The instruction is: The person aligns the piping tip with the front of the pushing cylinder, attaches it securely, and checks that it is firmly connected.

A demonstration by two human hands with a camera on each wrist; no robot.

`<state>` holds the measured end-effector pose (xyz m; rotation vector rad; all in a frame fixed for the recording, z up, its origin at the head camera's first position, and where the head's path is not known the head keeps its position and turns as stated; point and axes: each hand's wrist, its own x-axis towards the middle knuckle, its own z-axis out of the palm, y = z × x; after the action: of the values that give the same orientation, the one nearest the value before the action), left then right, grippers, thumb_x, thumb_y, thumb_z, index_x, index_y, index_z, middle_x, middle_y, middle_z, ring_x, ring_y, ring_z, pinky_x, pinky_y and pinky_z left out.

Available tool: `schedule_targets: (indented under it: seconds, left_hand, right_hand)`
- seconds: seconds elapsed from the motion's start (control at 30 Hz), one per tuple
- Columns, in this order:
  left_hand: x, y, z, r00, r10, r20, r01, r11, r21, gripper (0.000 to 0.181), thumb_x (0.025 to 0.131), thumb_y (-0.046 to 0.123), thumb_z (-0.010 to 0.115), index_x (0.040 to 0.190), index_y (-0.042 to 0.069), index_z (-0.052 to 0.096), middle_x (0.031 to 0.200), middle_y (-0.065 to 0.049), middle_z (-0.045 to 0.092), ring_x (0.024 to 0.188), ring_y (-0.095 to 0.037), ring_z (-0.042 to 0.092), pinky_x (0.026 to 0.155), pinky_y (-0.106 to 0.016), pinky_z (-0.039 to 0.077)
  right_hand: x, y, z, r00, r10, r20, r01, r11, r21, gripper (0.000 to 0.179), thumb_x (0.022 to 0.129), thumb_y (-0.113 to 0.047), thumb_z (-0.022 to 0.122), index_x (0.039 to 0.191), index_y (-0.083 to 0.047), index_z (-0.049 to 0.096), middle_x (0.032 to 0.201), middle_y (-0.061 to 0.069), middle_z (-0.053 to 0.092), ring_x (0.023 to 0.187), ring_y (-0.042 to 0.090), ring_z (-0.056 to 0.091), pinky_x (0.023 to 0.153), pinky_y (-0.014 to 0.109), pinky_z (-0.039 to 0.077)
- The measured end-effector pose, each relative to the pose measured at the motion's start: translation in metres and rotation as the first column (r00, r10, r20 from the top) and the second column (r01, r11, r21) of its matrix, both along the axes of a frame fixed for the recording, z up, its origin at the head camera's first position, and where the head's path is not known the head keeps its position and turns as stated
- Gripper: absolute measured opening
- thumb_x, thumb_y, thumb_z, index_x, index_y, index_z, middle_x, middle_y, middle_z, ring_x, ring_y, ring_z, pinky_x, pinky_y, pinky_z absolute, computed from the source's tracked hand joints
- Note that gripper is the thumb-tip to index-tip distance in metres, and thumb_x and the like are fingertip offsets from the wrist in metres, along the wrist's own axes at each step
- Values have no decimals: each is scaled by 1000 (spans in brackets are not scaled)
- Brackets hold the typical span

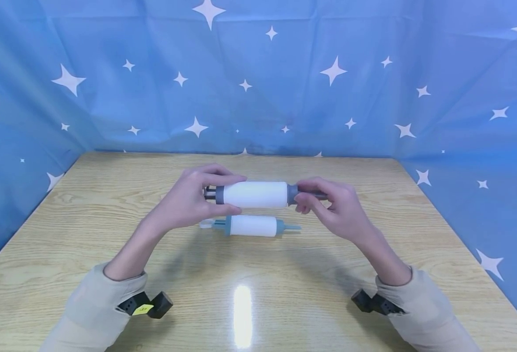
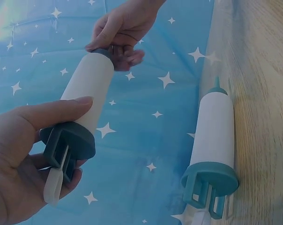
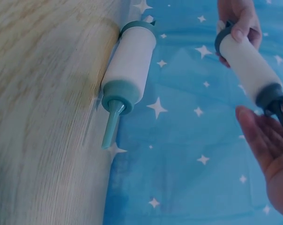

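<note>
Held level over the table is a syringe-like dispenser [image 1: 256, 194] with a white barrel, dark grey end caps and a dark nozzle. My left hand [image 1: 196, 195] grips its rear end, thumb and fingers on opposite sides of the grey cap beside the slotted handle [image 2: 62, 147]. At the other end, my right hand [image 1: 330, 205] pinches the front collar [image 1: 291, 194] between thumb and fingers. Part of the nozzle [image 3: 278, 117] is hidden by that hand. A second dispenser [image 1: 254, 226], white with teal ends and a teal nozzle [image 3: 112, 123], lies on the table just nearer to me.
The wooden table [image 1: 108, 234] carries a bright light reflection in front. Behind and at the sides hangs a blue curtain [image 1: 258, 73] with white stars. Black wrist cameras [image 1: 159, 304] sit on both sleeves.
</note>
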<state>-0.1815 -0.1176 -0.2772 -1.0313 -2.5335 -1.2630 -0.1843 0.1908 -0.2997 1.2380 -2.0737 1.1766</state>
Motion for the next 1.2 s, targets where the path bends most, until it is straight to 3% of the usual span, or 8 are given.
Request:
schedule_targets:
  seconds: [0.2, 0.3, 0.53, 0.6, 0.77, 0.87, 1.03, 1.2]
  left_hand:
    - [1, 1, 1, 1000, 14, -8, -14, 1000, -7, 56, 76, 13, 90, 127, 6, 71, 120, -11, 67, 100, -27, 65, 76, -37, 61]
    - [1, 1, 2, 1000, 28, 5, -28, 1000, -5, 56, 75, 14, 91, 127, 7, 71, 121, -11, 67, 100, -27, 65, 75, -39, 61]
    - [1, -1, 3, 999, 43, 16, -43, 999, -5, 57, 75, 14, 91, 127, 8, 71, 121, -10, 67, 100, -26, 65, 77, -42, 60]
    - [1, -1, 3, 999, 43, 19, -43, 999, -7, 57, 75, 14, 91, 128, 8, 71, 121, -10, 67, 100, -26, 65, 77, -42, 60]
    - [3, -1, 4, 999, 40, 30, -40, 999, -2, 57, 75, 12, 91, 128, 8, 71, 122, -10, 66, 101, -26, 65, 78, -38, 60]
    - [4, 0, 5, 999, 33, 31, -33, 999, 0, 56, 75, 11, 91, 128, 7, 71, 122, -11, 66, 102, -27, 65, 78, -37, 60]
    - [6, 3, 4, 999, 22, 26, -22, 1000, -5, 56, 75, 12, 90, 128, 8, 71, 122, -10, 66, 103, -27, 65, 77, -36, 60]
    - [7, 6, 3, 999, 22, 26, -22, 1000, -12, 55, 76, 12, 90, 128, 6, 70, 122, -11, 66, 103, -28, 65, 78, -37, 60]
  right_hand:
    - [-1, -3, 0, 998, 8, -67, -11, 999, -51, 39, 100, -25, 65, 113, 11, 61, 97, 19, 72, 78, 13, 72, 72, 24, 59]
    - [-1, -2, 1, 997, 41, -64, -44, 998, -45, 44, 98, -28, 67, 115, 12, 60, 101, 20, 70, 87, 13, 72, 76, 24, 59]
    - [0, 1, 3, 999, 35, -39, -34, 999, 28, 41, 81, 10, 78, 118, 11, 61, 107, 19, 71, 96, 16, 71, 81, 26, 58]
    - [0, 1, 4, 999, 30, -40, -29, 999, 35, 40, 83, 6, 79, 118, 10, 61, 108, 18, 71, 96, 16, 71, 81, 26, 58]
    - [-1, 1, 2, 999, 41, -32, -40, 999, 24, 42, 97, -26, 70, 118, 9, 62, 103, 17, 73, 91, 14, 73, 78, 25, 58]
    - [0, 1, 2, 999, 26, -28, -25, 999, 29, 43, 99, -32, 65, 115, 8, 64, 97, 15, 74, 82, 12, 73, 76, 24, 59]
    - [1, 2, 1, 1000, 3, 0, -3, 999, 35, 33, 102, -28, 63, 107, 4, 68, 85, 8, 73, 69, 9, 70, 68, 23, 59]
    - [1, -1, 2, 1000, -15, -16, 15, 1000, -14, 32, 99, -22, 68, 112, 7, 65, 92, 13, 73, 73, 12, 70, 69, 23, 59]
